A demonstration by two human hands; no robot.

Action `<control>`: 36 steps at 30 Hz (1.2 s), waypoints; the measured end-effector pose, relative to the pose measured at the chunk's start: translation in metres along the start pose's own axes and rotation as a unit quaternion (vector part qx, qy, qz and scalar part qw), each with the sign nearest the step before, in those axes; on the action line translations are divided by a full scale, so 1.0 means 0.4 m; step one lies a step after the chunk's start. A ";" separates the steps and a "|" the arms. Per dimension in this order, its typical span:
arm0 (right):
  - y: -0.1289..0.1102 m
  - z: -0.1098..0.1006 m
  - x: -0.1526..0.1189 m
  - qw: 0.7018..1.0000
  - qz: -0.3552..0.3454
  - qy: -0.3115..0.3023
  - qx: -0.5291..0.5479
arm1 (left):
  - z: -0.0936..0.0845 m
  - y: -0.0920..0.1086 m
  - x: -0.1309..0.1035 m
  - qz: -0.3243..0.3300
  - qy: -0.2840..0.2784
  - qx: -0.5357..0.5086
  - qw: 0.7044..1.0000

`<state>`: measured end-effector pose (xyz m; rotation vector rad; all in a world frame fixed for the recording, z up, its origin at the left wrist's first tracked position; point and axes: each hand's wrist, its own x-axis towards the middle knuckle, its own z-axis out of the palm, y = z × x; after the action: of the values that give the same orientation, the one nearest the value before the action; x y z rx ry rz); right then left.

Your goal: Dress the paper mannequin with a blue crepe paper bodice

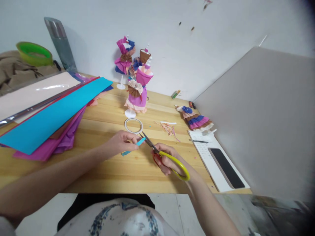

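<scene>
The left hand is pinching a narrow turquoise paper strip just above the wooden table. The right hand is gripping yellow-handled scissors, their open blades meeting the strip's end.

Thin blue paper strip lies between open yellow-handled scissors blades.

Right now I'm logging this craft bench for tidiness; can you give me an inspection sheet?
Surface: wooden table, few paper scraps.
Job's things: blue paper strip, yellow scissors with blades at the strip.
Clutter: paper sheets, tape ring, paper-dressed dolls, phone on a white pad.
Grips: left hand pinches the strip; right hand holds the scissors.
Cables: nothing seen.
Surroundings: white wall, grey board, green bowl.
</scene>
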<state>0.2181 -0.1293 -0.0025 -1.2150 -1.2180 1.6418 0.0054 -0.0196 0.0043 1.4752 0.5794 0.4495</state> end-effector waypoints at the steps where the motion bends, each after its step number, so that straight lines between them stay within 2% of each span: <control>1: 0.000 0.000 0.001 1.000 0.003 0.001 0.003 | 0.000 0.001 0.000 0.001 -0.001 -0.002 1.000; 8: 0.009 0.008 -0.004 0.999 0.000 0.045 -0.027 | -0.003 -0.005 0.001 -0.016 -0.001 -0.021 1.000; 9: 0.013 0.001 -0.004 0.996 -0.012 0.071 -0.046 | -0.004 -0.008 0.002 -0.016 -0.002 -0.027 1.000; 11: 0.022 -0.021 -0.002 0.977 -0.043 0.167 -0.128 | -0.006 -0.016 0.006 -0.021 0.002 -0.037 0.999; 13: 0.033 -0.048 0.002 0.926 -0.051 0.275 -0.254 | -0.009 -0.025 0.009 -0.028 0.017 -0.049 0.998; 15: 0.043 -0.068 0.008 0.866 -0.012 0.324 -0.381 | -0.013 -0.032 0.012 -0.034 0.032 -0.062 0.997; 17: 0.050 -0.073 0.014 0.812 0.053 0.315 -0.489 | -0.015 -0.035 0.013 -0.036 0.043 -0.070 0.996; 20: 0.048 -0.052 0.021 0.736 0.130 0.283 -0.601 | -0.016 -0.032 0.012 -0.037 0.050 -0.067 0.996; 22: 0.034 -0.032 0.021 0.715 0.154 0.263 -0.629 | -0.016 -0.030 0.011 -0.039 0.050 -0.065 0.996; 23: 0.024 -0.024 0.019 0.716 0.156 0.250 -0.632 | -0.015 -0.029 0.011 -0.039 0.050 -0.066 0.996; 25: 0.001 -0.015 0.009 0.738 0.149 0.216 -0.622 | -0.014 -0.029 0.011 -0.037 0.050 -0.071 0.996; 29: -0.033 -0.022 -0.002 0.811 0.103 0.159 -0.553 | -0.014 -0.033 0.013 -0.037 0.057 -0.079 0.995; 31: -0.035 -0.036 0.013 0.811 0.077 0.191 -0.547 | -0.014 -0.037 0.014 -0.039 0.061 -0.080 0.994; 33: -0.028 -0.052 0.047 0.791 0.053 0.252 -0.555 | -0.014 -0.039 0.013 -0.038 0.061 -0.079 0.994; 34: -0.021 -0.061 0.070 0.790 0.038 0.272 -0.549 | -0.014 -0.039 0.013 -0.037 0.061 -0.079 0.994; 36: -0.003 -0.080 0.118 0.807 0.006 0.278 -0.521 | -0.013 -0.037 0.012 -0.037 0.060 -0.078 0.994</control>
<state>0.2360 -0.0768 -0.0164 -2.1374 -1.7244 0.3955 0.0049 -0.0135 -0.0109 1.2795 0.6769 0.5153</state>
